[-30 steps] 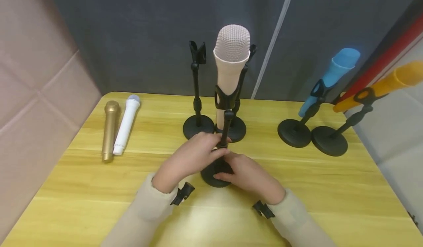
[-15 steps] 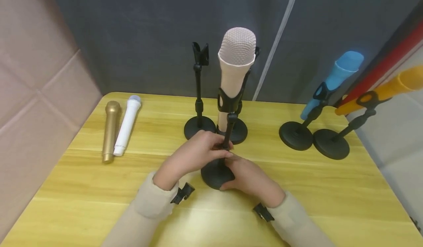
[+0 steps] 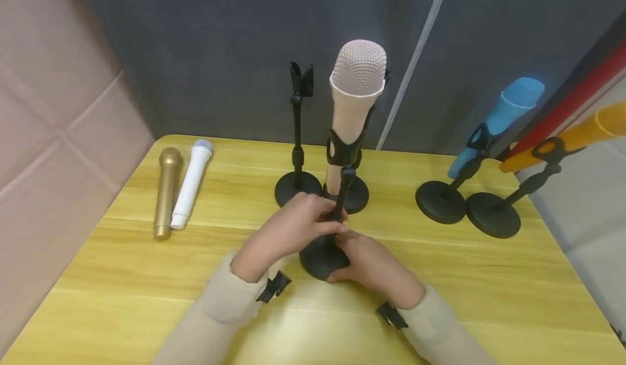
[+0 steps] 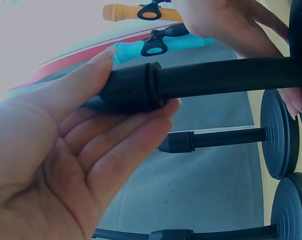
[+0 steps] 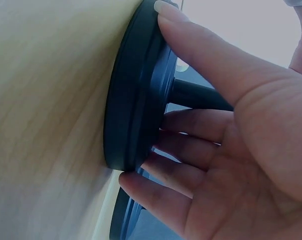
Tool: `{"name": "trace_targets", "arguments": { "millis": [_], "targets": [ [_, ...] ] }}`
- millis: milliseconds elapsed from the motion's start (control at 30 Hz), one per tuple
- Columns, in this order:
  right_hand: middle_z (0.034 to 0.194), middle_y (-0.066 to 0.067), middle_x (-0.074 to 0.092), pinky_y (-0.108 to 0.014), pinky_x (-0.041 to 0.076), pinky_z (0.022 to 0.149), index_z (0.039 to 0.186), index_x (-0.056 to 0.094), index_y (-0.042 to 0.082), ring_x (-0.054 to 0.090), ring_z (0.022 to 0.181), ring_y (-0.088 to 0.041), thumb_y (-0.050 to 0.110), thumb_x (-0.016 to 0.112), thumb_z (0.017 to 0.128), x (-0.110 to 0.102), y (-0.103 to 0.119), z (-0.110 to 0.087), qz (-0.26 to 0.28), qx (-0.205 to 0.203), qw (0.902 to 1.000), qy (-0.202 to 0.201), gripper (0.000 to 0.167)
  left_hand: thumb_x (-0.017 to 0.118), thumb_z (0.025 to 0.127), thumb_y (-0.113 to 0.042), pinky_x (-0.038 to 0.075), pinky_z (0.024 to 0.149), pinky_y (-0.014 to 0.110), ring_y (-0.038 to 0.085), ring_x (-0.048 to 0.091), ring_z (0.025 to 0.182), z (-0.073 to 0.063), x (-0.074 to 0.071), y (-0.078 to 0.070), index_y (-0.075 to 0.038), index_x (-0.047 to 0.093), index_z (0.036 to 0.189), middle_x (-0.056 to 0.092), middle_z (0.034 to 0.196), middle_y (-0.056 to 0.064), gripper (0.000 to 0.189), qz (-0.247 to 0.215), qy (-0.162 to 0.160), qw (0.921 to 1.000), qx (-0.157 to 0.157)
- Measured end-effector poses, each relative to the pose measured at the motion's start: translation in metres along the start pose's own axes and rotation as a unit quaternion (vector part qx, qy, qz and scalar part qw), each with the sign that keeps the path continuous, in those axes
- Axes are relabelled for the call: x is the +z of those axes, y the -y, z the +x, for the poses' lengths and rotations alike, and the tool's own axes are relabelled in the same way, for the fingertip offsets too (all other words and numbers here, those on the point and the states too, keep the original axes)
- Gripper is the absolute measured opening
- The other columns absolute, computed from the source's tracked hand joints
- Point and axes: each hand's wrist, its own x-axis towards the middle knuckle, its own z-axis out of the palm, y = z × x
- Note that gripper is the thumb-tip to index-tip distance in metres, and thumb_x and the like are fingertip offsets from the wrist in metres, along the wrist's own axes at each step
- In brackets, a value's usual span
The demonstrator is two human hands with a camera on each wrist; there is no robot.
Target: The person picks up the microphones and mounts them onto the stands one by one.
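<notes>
A pale pink microphone (image 3: 349, 112) sits tilted in the clip of a black desktop stand (image 3: 348, 177) at the middle of the table. My left hand (image 3: 290, 226) grips the stand's pole; in the left wrist view its thumb and fingers pinch the thick black collar (image 4: 131, 87). Lower down, my right hand (image 3: 371, 262) holds the round base (image 3: 320, 259). Its thumb (image 5: 190, 35) presses the rim in the right wrist view, while the other fingers curl at the far side. The base's underside faces the wooden tabletop (image 5: 46, 120).
Behind stand two more black stands, one with a bare clip (image 3: 300, 80), the other partly hidden. A gold microphone (image 3: 168, 194) and a white microphone (image 3: 192, 186) lie at left. Blue (image 3: 511, 109) and orange (image 3: 587, 131) microphones sit in stands at right. A grey panel (image 3: 235, 55) rises behind.
The pink microphone and its pole have shifted slightly to the right. My right thumb has slid from the top of the base to its front rim. The view has drifted a little.
</notes>
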Motion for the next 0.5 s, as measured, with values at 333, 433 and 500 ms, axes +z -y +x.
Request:
{"name": "trace_targets", "arguments": {
  "millis": [333, 433, 500],
  "targets": [
    [0.131, -0.013, 0.067, -0.044, 0.054, 0.100, 0.126, 0.065, 0.003, 0.067, 0.118, -0.027, 0.037, 0.090, 0.074, -0.0002, -0.0010, -0.0001, 0.001, 0.005, 1.0000, -0.005, 0.067, 0.080, 0.088, -0.027, 0.055, 0.073, 0.023, -0.002, 0.066, 0.074, 0.0029, 0.0044, -0.0037, -0.017, 0.075, 0.086, 0.075, 0.080, -0.010, 0.011, -0.013, -0.037, 0.9984, -0.040],
    [0.133, -0.012, 0.067, -0.044, 0.054, 0.101, 0.128, 0.065, 0.004, 0.067, 0.119, -0.026, 0.037, 0.090, 0.074, -0.0005, -0.0004, 0.0000, 0.004, 0.006, 1.0000, -0.005, 0.069, 0.080, 0.088, -0.029, 0.054, 0.071, 0.023, -0.001, 0.065, 0.072, 0.0025, 0.0031, -0.0022, -0.018, 0.074, 0.087, 0.074, 0.079, -0.010, 0.013, -0.022, -0.028, 0.9987, -0.037],
    [0.132, -0.012, 0.067, -0.044, 0.054, 0.101, 0.128, 0.065, 0.004, 0.067, 0.118, -0.026, 0.037, 0.091, 0.074, -0.0004, -0.0002, 0.0001, 0.005, 0.006, 1.0000, -0.006, 0.068, 0.079, 0.089, -0.030, 0.054, 0.073, 0.023, 0.000, 0.067, 0.075, 0.0024, 0.0012, 0.0011, -0.017, 0.075, 0.093, 0.075, 0.083, -0.009, 0.014, -0.042, -0.012, 0.9987, -0.028]
  ]
}}
